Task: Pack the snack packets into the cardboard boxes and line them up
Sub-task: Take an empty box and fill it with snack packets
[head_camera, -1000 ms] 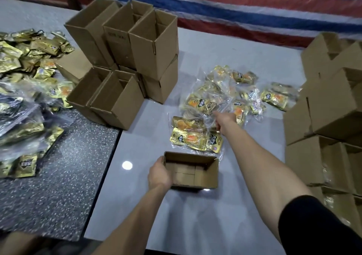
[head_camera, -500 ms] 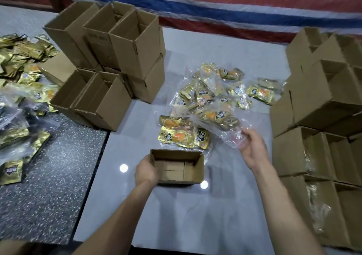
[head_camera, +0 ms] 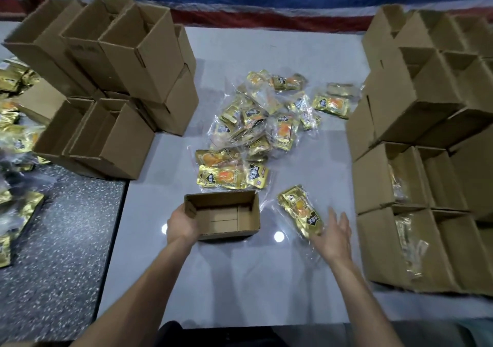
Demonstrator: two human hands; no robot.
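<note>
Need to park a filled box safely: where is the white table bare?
Bare: the near strip of white table between the open box and the table's near edge, and the far strip beyond the packet pile, between the left box stack and right box stack. Crowded: the centre.

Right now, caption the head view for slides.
Left hand grips an empty cardboard box; right hand touches a bagged snack packet.

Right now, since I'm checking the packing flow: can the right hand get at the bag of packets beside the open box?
Likely yes: the right hand is open right beside the bag of packets, with nothing lying between them.
</note>
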